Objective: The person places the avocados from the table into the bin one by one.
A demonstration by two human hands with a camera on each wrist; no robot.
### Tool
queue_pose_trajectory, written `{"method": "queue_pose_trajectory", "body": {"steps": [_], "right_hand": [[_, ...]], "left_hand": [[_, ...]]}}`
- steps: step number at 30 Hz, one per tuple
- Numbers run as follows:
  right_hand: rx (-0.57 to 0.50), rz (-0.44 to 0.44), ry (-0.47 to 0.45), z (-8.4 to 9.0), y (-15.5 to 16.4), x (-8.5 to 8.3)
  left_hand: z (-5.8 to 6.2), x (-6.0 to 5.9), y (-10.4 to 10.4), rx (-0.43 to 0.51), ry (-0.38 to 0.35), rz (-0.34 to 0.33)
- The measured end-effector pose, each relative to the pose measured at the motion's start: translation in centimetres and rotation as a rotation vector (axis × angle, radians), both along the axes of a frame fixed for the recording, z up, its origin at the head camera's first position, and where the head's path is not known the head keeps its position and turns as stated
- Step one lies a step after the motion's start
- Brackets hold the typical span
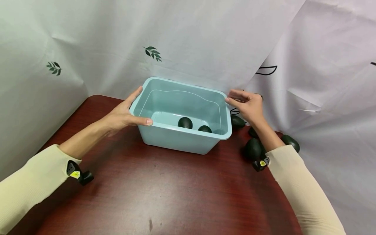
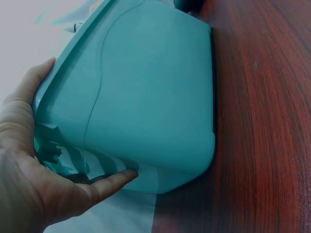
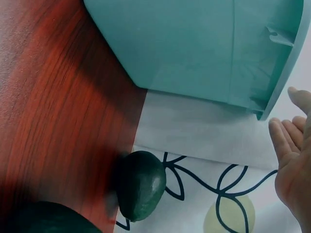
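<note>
Head: blue tub [image 1: 173,140] on table [image 1: 164,192], two avocados [image 1: 185,122] inside. Left hand [image 1: 124,112] grips tub's left end; right hand [image 1: 248,103] at right rim, fingers loose. Yellow wrist sticker [image 1: 75,174], print too small to read.
Left wrist: hand spans tub end.
Right wrist: hand just beside rim, contact unclear.

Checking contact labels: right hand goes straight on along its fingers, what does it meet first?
Likely the blue bin, at its rim beside the right hand; the right wrist view shows a gap, exact depth unclear.
</note>
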State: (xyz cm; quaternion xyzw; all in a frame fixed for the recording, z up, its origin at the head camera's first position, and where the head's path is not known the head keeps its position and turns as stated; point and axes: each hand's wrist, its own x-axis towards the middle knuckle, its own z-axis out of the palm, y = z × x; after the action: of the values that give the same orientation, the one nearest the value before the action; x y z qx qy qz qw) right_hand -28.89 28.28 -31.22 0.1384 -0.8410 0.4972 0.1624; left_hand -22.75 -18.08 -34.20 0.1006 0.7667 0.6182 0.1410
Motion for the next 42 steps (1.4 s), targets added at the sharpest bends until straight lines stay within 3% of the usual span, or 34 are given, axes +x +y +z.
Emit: {"method": "queue_pose_trajectory", "body": {"steps": [14, 20, 28, 42], "right_hand": [[0.009, 0.002, -0.001, -0.7, 2.7, 0.4], [0.035, -0.028, -0.058, -0.8, 3.8, 0.3], [0.216, -0.081, -0.180, -1.1, 5.1, 0.7], [0.524, -0.063, -0.261, -2.6, 7.3, -0.5]], "left_hand": [[0.0, -0.1, 0.1, 0.002, -0.010, -0.001], [0.0, -0.1, 0.1, 0.001, -0.008, 0.003], [0.1, 0.0, 0.1, 0.026, 0.001, -0.004], [0.0, 0.0, 0.1, 0.007, -0.004, -0.001]]}}
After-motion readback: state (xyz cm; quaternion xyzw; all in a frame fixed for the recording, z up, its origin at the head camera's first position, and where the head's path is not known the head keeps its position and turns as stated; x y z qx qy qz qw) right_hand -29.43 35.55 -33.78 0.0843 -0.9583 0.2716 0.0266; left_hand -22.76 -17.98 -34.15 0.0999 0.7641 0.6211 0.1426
